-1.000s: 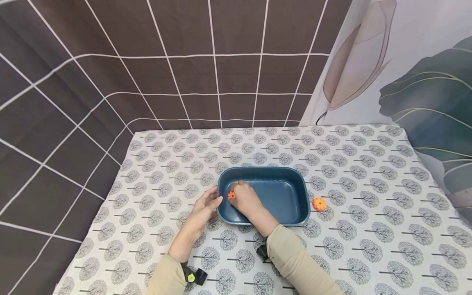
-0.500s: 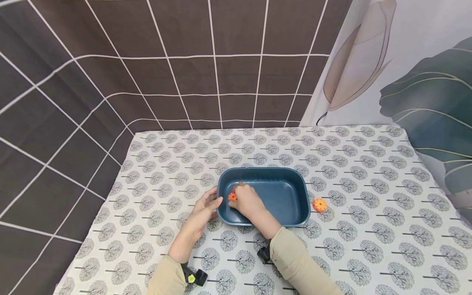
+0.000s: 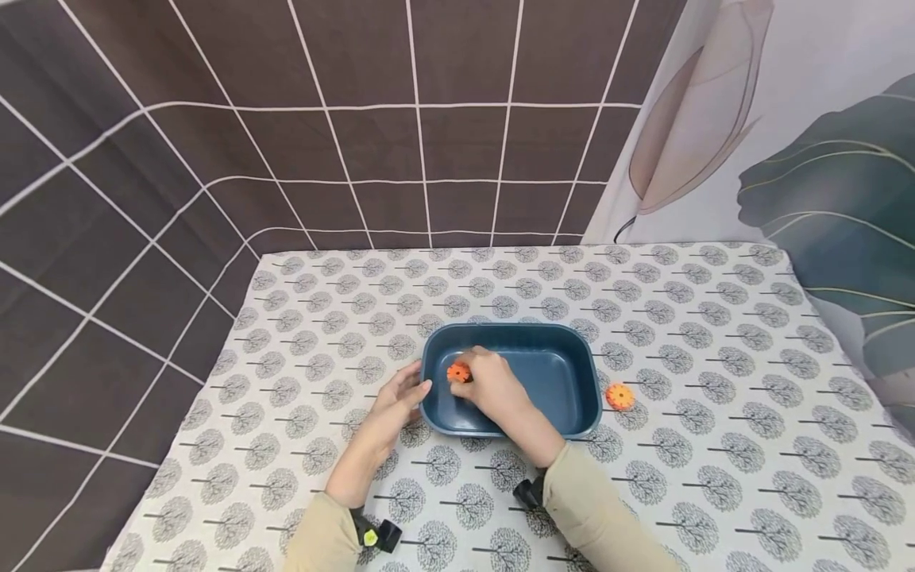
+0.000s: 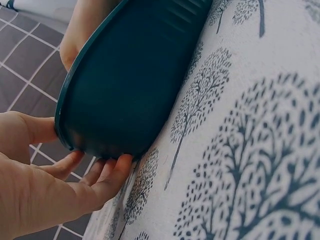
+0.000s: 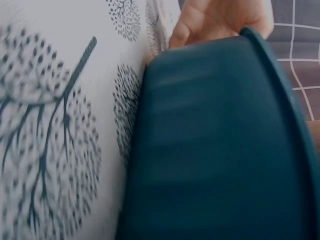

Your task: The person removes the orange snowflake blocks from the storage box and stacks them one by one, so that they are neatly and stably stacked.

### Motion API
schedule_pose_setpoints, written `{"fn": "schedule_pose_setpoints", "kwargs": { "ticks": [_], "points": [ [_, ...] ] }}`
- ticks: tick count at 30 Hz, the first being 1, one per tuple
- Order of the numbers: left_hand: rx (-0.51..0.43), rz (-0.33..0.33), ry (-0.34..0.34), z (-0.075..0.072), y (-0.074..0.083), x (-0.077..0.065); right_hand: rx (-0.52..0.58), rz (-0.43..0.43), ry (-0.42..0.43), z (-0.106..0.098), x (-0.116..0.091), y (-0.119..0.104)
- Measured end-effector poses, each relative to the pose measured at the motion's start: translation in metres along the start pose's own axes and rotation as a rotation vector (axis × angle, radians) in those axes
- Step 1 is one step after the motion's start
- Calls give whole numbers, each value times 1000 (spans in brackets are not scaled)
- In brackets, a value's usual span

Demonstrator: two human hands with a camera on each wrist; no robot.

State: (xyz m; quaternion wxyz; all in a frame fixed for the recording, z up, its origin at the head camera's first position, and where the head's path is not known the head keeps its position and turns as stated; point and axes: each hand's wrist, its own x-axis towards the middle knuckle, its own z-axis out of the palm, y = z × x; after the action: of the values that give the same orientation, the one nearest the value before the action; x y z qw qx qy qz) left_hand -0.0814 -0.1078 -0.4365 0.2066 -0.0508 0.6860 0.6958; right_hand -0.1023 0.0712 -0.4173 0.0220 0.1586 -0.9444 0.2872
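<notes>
In the head view my right hand (image 3: 493, 385) reaches into a dark blue plastic basin (image 3: 543, 381). Its fingers pinch a small round orange thing (image 3: 458, 372) with a notched pattern and a dark centre, over the basin's left part. My left hand (image 3: 393, 401) rests against the basin's left end from outside. In the left wrist view the fingers of that left hand (image 4: 55, 175) touch the outer wall, thumb by the rim. A second round orange thing (image 3: 619, 396), lighter in the middle, lies on the cloth just right of the basin. The basin's wall blocks the right wrist view of the pinched thing.
A white cloth with a tree print (image 3: 715, 445) covers the table. Behind it hangs a dark curtain with white grid lines (image 3: 457, 143), and a leaf-patterned curtain (image 3: 822, 199) hangs at the right. Both wrists wear a black camera strap.
My right hand has shifted a little to the right and up with the orange thing, which now shows more fully. My left hand and the basin keep their places.
</notes>
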Motion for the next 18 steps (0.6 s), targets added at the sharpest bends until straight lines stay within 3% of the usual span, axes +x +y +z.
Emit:
{"fn": "schedule_pose_setpoints", "kwargs": {
  "ticks": [8,18],
  "points": [
    [9,1,6,1,0,1,6,-101,44,-22,-17,9],
    [0,9,7,0,0,0,-15,-168,72,-43,-34,29]
  ]
}}
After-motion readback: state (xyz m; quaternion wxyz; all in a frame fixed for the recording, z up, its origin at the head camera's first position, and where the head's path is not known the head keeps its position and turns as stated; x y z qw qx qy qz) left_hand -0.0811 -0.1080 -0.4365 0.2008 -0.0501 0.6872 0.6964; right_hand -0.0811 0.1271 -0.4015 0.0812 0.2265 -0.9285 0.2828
